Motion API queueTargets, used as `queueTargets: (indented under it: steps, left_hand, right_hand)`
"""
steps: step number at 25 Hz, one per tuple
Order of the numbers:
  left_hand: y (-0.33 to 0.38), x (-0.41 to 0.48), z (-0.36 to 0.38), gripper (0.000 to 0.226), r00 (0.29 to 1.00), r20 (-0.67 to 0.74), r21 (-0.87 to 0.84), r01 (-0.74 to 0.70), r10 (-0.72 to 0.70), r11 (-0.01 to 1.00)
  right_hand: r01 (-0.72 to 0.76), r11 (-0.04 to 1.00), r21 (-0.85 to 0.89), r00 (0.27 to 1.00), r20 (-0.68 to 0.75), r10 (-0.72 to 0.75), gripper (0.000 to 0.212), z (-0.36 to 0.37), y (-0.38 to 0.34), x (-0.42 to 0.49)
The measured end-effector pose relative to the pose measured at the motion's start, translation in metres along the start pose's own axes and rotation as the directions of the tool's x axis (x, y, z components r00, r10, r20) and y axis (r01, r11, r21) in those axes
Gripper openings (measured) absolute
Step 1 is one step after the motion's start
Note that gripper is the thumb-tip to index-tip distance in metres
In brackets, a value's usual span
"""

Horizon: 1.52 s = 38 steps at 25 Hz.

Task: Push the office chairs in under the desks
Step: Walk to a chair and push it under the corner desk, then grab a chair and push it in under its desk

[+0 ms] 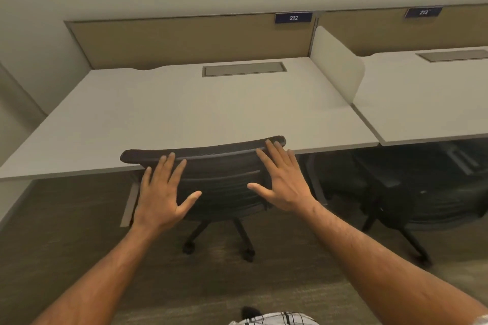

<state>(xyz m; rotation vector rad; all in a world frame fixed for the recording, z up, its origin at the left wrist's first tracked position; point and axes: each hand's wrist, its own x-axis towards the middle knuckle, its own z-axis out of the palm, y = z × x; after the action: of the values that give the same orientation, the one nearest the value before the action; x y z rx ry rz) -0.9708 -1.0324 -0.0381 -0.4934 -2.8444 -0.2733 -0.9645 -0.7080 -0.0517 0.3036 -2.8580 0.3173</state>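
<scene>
A black mesh office chair [221, 182] stands at the front edge of the white desk [184, 113] marked 212, its backrest top level with the desk edge and its seat hidden beneath. My left hand [161, 192] lies flat, fingers spread, on the left of the backrest. My right hand [282, 179] rests flat on the right of the backrest, fingertips at its top rim. Neither hand grips anything. A second black chair [422, 192] sits under the neighbouring desk [422, 103] marked 213 on the right.
A white divider panel [338, 66] separates the two desks, and tan partition screens [184, 42] run along the back. A wall closes the left side. Grey carpet [79, 219] lies underfoot, with the chair's castors [248, 254] on it.
</scene>
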Motion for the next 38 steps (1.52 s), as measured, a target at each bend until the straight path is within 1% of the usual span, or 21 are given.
queueTargets:
  steps: [3,6,11,15,19,23,28,31,34,36,38]
  left_hand:
    - [0.022,-0.036,0.006,0.096,0.996,0.085,-0.032,-0.029,0.032,0.999]
    - [0.05,-0.082,0.019,0.101,0.979,0.188,-0.053,-0.075,0.084,0.996]
    - [0.105,-0.139,0.046,0.118,0.918,0.37,-0.058,-0.13,0.142,0.99]
    - [0.148,-0.164,0.062,0.125,0.878,0.433,-0.051,-0.203,0.205,0.978]
    - [0.198,-0.178,0.079,0.128,0.838,0.471,-0.076,-0.273,0.276,0.959]
    - [0.264,-0.183,0.099,0.118,0.807,0.492,-0.081,-0.331,0.327,0.94]
    - [0.387,-0.183,0.121,0.122,0.777,0.502,-0.089,-0.39,0.379,0.917]
    - [0.472,-0.174,0.125,0.118,0.781,0.485,-0.101,-0.397,0.394,0.912]
    - [0.548,-0.161,0.117,0.116,0.796,0.441,-0.116,-0.409,0.416,0.905]
    - [0.587,-0.149,0.107,0.115,0.794,0.419,-0.113,-0.435,0.44,0.893]
    - [0.618,-0.131,0.097,0.11,0.807,0.381,-0.117,-0.442,0.451,0.889]
  right_hand:
    - [-0.073,0.997,0.003,0.995,0.072,0.073,0.095,0.003,0.0,-0.06]
    - [-0.134,0.99,-0.05,0.975,0.172,0.14,0.096,0.002,0.001,-0.132]
    - [-0.272,0.958,-0.095,0.915,0.284,0.287,0.098,-0.007,0.009,-0.247]
    - [-0.375,0.919,-0.124,0.861,0.321,0.395,0.096,-0.02,0.022,-0.32]
    - [-0.46,0.873,-0.162,0.803,0.344,0.487,0.096,-0.03,0.05,-0.394]
    - [-0.526,0.835,-0.163,0.761,0.349,0.548,0.095,-0.047,0.093,-0.46]
    - [-0.59,0.792,-0.156,0.73,0.316,0.606,0.094,-0.085,0.174,-0.537]
    - [-0.608,0.779,-0.154,0.723,0.298,0.623,0.093,-0.113,0.23,-0.57]
    - [-0.609,0.779,-0.148,0.733,0.271,0.624,0.092,-0.143,0.28,-0.591]
    - [-0.604,0.786,-0.133,0.747,0.25,0.616,0.091,-0.162,0.307,-0.595]
    - [-0.609,0.784,-0.121,0.76,0.193,0.62,0.09,-0.185,0.338,-0.591]
